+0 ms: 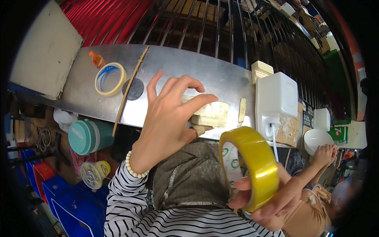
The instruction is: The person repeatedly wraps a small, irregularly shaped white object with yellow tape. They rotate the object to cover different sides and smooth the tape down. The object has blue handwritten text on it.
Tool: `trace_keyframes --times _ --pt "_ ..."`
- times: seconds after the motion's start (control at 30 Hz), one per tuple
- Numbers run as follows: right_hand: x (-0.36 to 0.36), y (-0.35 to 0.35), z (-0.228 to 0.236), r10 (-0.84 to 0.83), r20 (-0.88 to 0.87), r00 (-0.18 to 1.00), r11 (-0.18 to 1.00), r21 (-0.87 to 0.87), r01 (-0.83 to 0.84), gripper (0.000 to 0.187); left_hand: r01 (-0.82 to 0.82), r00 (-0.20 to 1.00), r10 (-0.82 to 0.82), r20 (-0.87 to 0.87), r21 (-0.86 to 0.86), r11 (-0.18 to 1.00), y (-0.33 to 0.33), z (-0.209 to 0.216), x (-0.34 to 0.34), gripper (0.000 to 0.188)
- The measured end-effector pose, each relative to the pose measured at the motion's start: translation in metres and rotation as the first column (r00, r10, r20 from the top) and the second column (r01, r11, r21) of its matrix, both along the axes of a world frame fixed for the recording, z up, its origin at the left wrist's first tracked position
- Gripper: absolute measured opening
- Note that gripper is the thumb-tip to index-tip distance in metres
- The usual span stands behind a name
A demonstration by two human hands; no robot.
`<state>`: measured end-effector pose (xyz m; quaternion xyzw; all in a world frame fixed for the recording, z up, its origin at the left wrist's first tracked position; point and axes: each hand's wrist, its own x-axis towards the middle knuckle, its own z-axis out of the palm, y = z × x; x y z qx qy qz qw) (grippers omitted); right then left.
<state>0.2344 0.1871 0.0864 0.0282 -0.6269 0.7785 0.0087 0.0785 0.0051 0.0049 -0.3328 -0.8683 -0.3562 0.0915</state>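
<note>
In the lower right, my right hand (276,197) is closed around a wide roll of yellow clear tape (265,170) held up close. My left hand (167,112) reaches over a pale cream block (213,114) at the metal table's near edge. Its thumb lies along the block's near side and its index finger along the far side; the other fingers are lifted and spread. A tan wrap circles the left thumb. Beside the block lies a thin pale strip (242,110). My left palm is hidden.
Masking tape (101,91), a thin stick (128,93), a dark disc (136,89) and an orange-capped bottle (96,59) sit on the left of the table (158,59). A white bottle (278,94) lies at right. Metal bars line the back. A person in peach clothing (310,209) sits at right.
</note>
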Motion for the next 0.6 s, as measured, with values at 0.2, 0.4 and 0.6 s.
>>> trace_keyframes --times 0.2,0.4,0.6 --pt "-0.025 -0.015 -0.035 0.041 -0.425 0.904 0.991 -0.098 -0.091 0.021 -0.116 0.992 0.112 -0.052 -0.069 0.991 0.001 0.005 0.006 0.074" --pt "-0.034 -0.030 -0.042 0.035 -0.542 0.840 0.999 0.009 -0.037 0.026 -0.115 0.993 0.113 -0.045 -0.041 0.993 -0.011 -0.008 0.025 0.039" --pt "-0.031 -0.041 -0.030 0.141 -0.204 0.969 0.970 -0.168 -0.176 0.026 0.089 0.990 -0.127 0.063 0.422 0.902 -0.015 -0.025 0.014 0.044"
